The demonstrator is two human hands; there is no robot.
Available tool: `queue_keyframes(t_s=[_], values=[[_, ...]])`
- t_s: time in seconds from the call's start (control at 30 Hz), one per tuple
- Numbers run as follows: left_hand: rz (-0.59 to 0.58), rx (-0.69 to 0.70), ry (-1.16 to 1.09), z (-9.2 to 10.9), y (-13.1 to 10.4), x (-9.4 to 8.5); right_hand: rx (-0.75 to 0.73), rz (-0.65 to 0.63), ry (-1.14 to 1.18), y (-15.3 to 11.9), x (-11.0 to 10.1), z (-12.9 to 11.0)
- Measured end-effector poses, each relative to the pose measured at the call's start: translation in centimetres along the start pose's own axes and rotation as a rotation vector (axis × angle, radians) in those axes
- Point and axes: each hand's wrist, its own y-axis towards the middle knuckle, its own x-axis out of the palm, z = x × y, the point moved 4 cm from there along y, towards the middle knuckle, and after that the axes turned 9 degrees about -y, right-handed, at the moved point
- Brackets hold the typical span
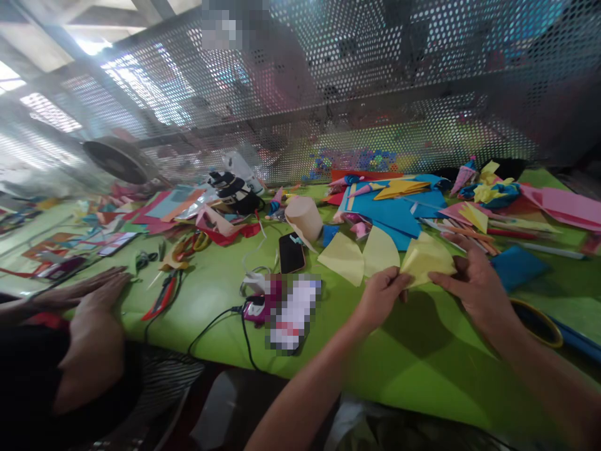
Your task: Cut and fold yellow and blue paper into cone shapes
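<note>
A yellow paper piece (428, 255) is held just above the green table between both hands. My left hand (381, 293) pinches its lower left edge between thumb and fingers. My right hand (474, 282) grips its right side, thumb in front and fingers partly behind the paper. Beside it on the left lie two more yellow fan-shaped papers, one (381, 252) close to my left hand and another (345, 257) farther left. A blue paper piece (520, 266) lies to the right of my right hand.
Scissors (538, 322) lie at the right. Stacked blue paper (389, 216), pencils and small paper cones fill the back. A black phone (292, 253), a paper roll (304, 219), cables and red-handled pliers (162, 297) are leftward. Another person's hands (101, 288) rest at the far left.
</note>
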Motion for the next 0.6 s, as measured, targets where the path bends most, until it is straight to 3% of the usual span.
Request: queue_keyframes(t_s=[0.17,0.37,0.6], values=[[-0.064,-0.02,-0.013,0.4,-0.2,0.2,0.142,-0.056,0.016,0.0,0.1,0.6],[-0.029,-0.076,-0.179,0.9,-0.5,-0.4,0.113,0.024,-0.052,-0.2,-1.2,0.6],[-0.123,-0.076,-0.122,0.1,-0.2,-0.2,0.044,0.035,-0.089,0.0,-1.5,1.2]])
